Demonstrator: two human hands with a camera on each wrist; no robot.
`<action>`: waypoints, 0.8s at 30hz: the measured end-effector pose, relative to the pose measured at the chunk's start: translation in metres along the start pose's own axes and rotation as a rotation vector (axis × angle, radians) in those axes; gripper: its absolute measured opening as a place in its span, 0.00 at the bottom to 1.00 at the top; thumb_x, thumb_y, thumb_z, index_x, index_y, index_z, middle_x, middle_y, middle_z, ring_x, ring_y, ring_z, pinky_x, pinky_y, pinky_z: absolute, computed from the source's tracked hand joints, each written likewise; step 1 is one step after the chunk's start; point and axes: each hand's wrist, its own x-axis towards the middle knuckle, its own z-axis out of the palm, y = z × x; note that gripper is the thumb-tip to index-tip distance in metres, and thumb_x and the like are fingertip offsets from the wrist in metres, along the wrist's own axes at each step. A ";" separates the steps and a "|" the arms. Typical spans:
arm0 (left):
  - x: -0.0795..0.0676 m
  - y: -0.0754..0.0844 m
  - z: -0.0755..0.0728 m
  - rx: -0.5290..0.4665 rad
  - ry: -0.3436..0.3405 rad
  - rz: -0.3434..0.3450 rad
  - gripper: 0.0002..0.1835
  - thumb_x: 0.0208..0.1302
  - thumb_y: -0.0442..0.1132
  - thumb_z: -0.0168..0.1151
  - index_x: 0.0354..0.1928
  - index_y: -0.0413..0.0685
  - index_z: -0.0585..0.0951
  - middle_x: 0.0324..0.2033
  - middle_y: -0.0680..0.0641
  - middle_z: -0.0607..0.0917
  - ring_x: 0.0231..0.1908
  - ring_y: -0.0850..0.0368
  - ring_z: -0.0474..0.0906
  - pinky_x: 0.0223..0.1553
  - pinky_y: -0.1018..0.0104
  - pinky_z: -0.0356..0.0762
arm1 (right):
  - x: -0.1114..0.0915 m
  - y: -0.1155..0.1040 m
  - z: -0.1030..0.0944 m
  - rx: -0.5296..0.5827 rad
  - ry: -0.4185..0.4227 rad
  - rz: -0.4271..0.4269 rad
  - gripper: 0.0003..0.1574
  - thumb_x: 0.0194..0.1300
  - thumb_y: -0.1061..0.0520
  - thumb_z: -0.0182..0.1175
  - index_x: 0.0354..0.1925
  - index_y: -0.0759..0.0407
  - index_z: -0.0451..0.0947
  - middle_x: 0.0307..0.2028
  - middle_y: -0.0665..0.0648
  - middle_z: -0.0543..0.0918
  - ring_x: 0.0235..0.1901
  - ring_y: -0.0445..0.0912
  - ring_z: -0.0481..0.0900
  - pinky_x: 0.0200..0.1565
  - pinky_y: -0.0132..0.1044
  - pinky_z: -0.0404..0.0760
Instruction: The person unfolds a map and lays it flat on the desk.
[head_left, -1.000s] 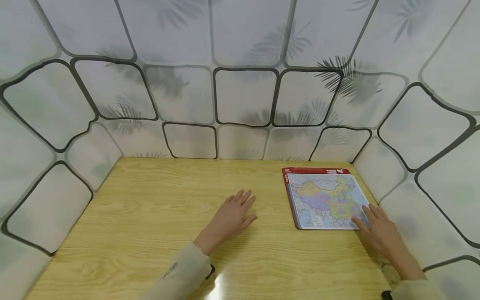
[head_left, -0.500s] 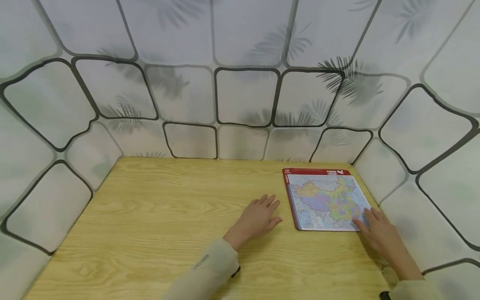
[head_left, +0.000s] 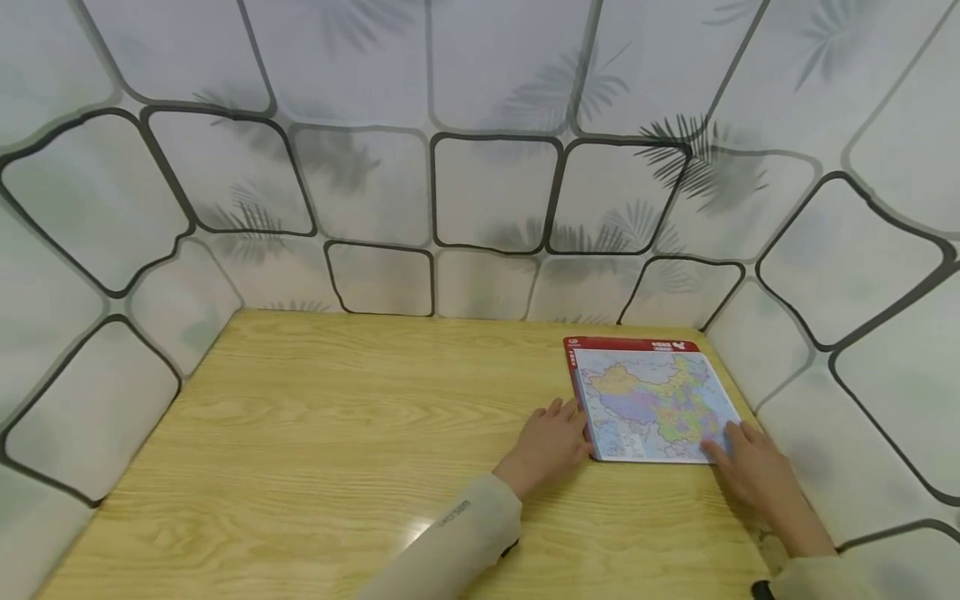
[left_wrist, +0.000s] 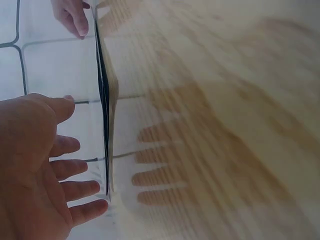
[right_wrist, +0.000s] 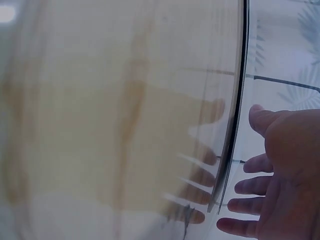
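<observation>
A thin, flat map board (head_left: pixel 647 404) with a red top strip and a coloured map of China lies at the right of the table. My left hand (head_left: pixel 550 443) is at its left edge, fingertips right at the red border. Over the lower right corner lies my right hand (head_left: pixel 759 477), thumb and fingers overlapping the map. In the left wrist view the left hand (left_wrist: pixel 47 167) has its fingers extended and spread beside the board's dark thin edge (left_wrist: pixel 104 100). Likewise, the right wrist view has the right hand (right_wrist: pixel 285 172) with separated, extended fingers near the edge (right_wrist: pixel 234 115).
The wood-grain table (head_left: pixel 315 433) is glossy and reflects both hands in the wrist views. White walls (head_left: pixel 487 196) with dark line patterns and leaf prints close it in at the back and on both sides. The board lies near the right wall.
My left hand has moved right across the table, from its middle to the board's left edge. The right hand stays at the lower right corner, and the board has hardly moved.
</observation>
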 end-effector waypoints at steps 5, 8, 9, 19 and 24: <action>0.009 0.005 0.002 0.013 -0.017 -0.040 0.32 0.78 0.62 0.51 0.75 0.56 0.72 0.75 0.52 0.68 0.73 0.53 0.65 0.68 0.54 0.70 | 0.003 -0.004 0.000 -0.029 -0.014 0.011 0.47 0.82 0.38 0.45 0.62 0.87 0.63 0.62 0.91 0.62 0.59 0.84 0.64 0.54 0.77 0.69; 0.011 0.008 0.004 0.029 -0.037 -0.041 0.32 0.77 0.63 0.51 0.75 0.56 0.72 0.75 0.52 0.68 0.73 0.52 0.64 0.69 0.53 0.69 | 0.002 -0.006 0.000 -0.050 -0.034 0.014 0.46 0.82 0.38 0.46 0.59 0.87 0.65 0.59 0.90 0.65 0.55 0.83 0.68 0.51 0.75 0.72; 0.012 0.009 0.005 0.034 -0.045 -0.039 0.32 0.77 0.63 0.50 0.75 0.56 0.71 0.75 0.52 0.67 0.73 0.52 0.63 0.69 0.53 0.69 | 0.002 -0.006 0.000 -0.056 -0.045 0.020 0.47 0.82 0.38 0.46 0.59 0.87 0.65 0.58 0.90 0.66 0.54 0.83 0.68 0.51 0.75 0.72; 0.007 0.013 0.006 0.134 -0.063 -0.035 0.30 0.77 0.64 0.49 0.73 0.59 0.74 0.73 0.56 0.69 0.73 0.54 0.63 0.69 0.54 0.67 | 0.001 -0.011 -0.004 -0.074 -0.126 0.079 0.53 0.80 0.31 0.41 0.63 0.85 0.64 0.59 0.91 0.64 0.56 0.84 0.66 0.52 0.78 0.69; 0.003 0.011 0.005 0.151 -0.076 -0.028 0.30 0.78 0.63 0.49 0.73 0.59 0.74 0.73 0.57 0.70 0.73 0.55 0.63 0.70 0.53 0.67 | 0.002 -0.014 -0.004 -0.090 -0.151 0.089 0.55 0.79 0.29 0.40 0.64 0.84 0.64 0.59 0.91 0.64 0.57 0.84 0.65 0.53 0.78 0.68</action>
